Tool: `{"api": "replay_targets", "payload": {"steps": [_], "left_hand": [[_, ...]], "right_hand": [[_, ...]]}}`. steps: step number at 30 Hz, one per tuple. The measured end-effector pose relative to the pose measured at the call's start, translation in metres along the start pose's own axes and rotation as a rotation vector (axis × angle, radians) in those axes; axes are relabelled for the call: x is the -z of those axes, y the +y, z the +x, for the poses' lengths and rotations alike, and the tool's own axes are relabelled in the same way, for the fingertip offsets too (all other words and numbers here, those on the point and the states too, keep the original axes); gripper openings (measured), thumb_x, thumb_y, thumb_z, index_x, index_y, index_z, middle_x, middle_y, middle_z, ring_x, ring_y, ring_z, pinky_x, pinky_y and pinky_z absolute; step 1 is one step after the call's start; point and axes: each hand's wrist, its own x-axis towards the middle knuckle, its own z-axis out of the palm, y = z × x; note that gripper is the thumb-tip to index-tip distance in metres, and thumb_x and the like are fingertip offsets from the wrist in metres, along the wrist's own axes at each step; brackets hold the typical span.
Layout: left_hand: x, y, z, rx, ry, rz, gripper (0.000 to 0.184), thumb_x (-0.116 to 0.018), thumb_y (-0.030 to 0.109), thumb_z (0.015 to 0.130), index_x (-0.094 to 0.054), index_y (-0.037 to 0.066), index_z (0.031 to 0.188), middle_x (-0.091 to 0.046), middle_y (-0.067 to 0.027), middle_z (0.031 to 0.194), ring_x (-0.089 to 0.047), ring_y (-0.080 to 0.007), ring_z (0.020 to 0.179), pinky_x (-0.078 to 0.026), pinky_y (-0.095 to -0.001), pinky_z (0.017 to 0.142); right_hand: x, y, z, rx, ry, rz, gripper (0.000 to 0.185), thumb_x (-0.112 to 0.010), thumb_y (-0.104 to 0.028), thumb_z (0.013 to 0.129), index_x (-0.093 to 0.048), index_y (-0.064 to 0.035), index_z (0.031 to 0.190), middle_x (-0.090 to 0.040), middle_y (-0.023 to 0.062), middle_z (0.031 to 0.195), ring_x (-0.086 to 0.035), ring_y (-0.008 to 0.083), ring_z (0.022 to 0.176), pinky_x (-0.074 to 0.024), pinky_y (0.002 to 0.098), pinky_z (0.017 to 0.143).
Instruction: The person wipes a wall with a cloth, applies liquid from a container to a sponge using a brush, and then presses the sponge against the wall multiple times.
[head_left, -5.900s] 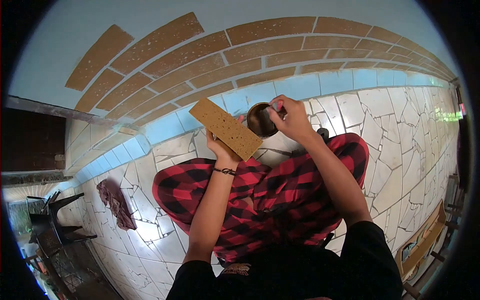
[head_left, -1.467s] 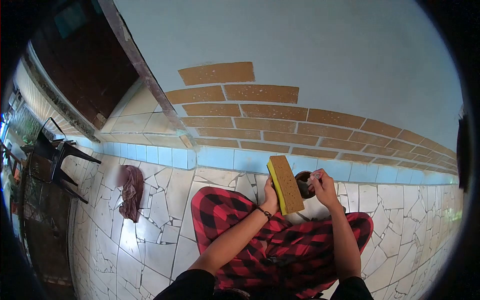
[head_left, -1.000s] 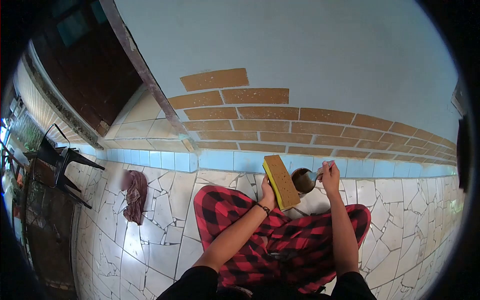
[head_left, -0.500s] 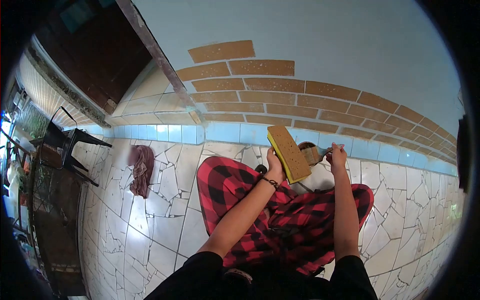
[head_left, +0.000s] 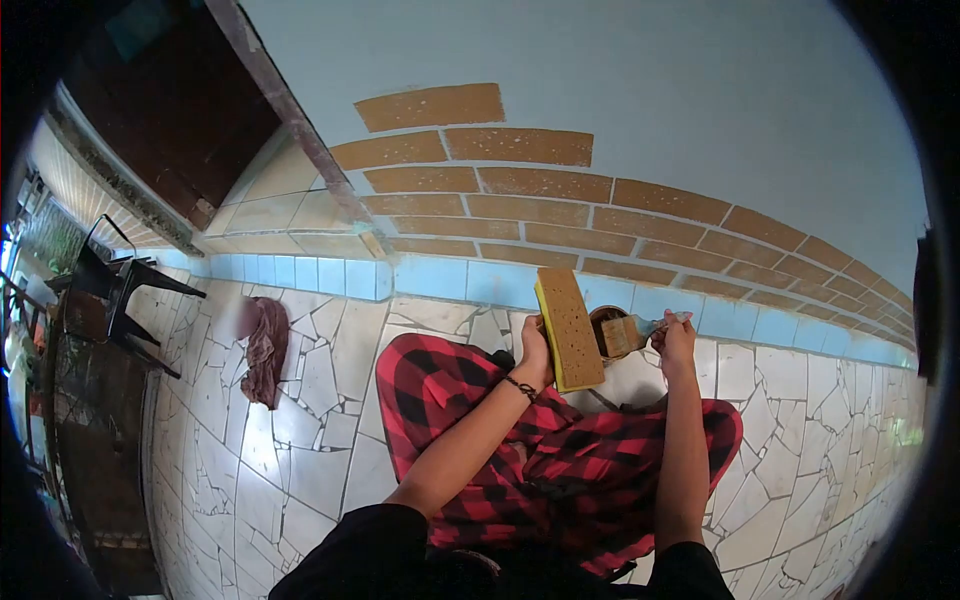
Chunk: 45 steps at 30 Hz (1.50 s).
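My left hand [head_left: 536, 358] is closed around the edge of a rectangular yellow sponge [head_left: 572, 330], whose broad face is coated in brown paint with small pits showing. Between the fingers of my right hand [head_left: 676, 340] is the handle of a flat paintbrush [head_left: 624, 336], its bristles stained brown. The bristles lie over a round container [head_left: 598, 316] with a dark brown inside, just right of the sponge. Part of that container is hidden behind the brush and sponge.
Brown brick shapes [head_left: 530, 146] mark the pale blue wall [head_left: 700, 80] ahead, above a light blue tile strip [head_left: 440, 277]. A crumpled brown cloth [head_left: 267, 350] lies on the cracked-tile floor [head_left: 300, 480]. A black chair [head_left: 130, 300] stands at the left.
The sponge has turned more upright and moved slightly down and left. The brush bristles have drawn a little away from the sponge, and more of the container shows. The view has shifted slightly.
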Motion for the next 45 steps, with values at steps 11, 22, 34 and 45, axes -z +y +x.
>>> {"api": "replay_targets", "payload": {"steps": [11,22,34,45], "left_hand": [[0.013,0.011,0.001,0.046,-0.181,0.109,0.052,-0.036,0.043,0.099,-0.067,0.006,0.115,-0.072,-0.0139,0.104,-0.069,-0.0319,0.093,-0.057,-0.0471,0.086],[-0.009,0.018,-0.019,0.228,-0.395,0.366,0.055,-0.031,0.041,0.111,-0.057,0.003,0.140,-0.072,-0.0182,0.118,-0.073,-0.0270,0.096,-0.061,-0.0398,0.082],[-0.014,0.022,-0.036,0.303,-0.646,0.241,0.059,-0.031,0.041,0.111,-0.052,-0.004,0.141,-0.066,-0.0269,0.116,-0.071,-0.0307,0.088,-0.061,-0.0423,0.079],[-0.014,0.023,-0.031,0.423,-0.530,0.461,0.054,-0.033,0.039,0.110,-0.056,0.000,0.137,-0.070,-0.0203,0.111,-0.072,-0.0285,0.087,-0.060,-0.0401,0.077]], "right_hand": [[-0.001,-0.029,-0.016,0.012,0.027,0.327,0.018,-0.069,-0.021,0.098,-0.056,-0.0126,0.090,-0.051,-0.0001,0.071,-0.049,0.0135,0.061,-0.0442,0.0313,0.056],[-0.020,-0.081,-0.043,0.394,-0.028,0.352,0.020,-0.069,-0.025,0.102,-0.056,-0.0111,0.106,-0.049,-0.0031,0.068,-0.049,0.0095,0.055,-0.0427,0.0286,0.051],[-0.053,-0.113,-0.063,0.743,-0.272,-0.036,0.021,-0.064,-0.019,0.104,-0.052,-0.0050,0.113,-0.065,0.0055,0.083,-0.054,0.0078,0.053,-0.0447,0.0254,0.046],[-0.023,-0.112,-0.073,0.720,-0.291,-0.108,0.020,-0.061,-0.019,0.106,-0.052,-0.0042,0.116,-0.067,0.0061,0.085,-0.052,0.0067,0.052,-0.0420,0.0230,0.048]]}}
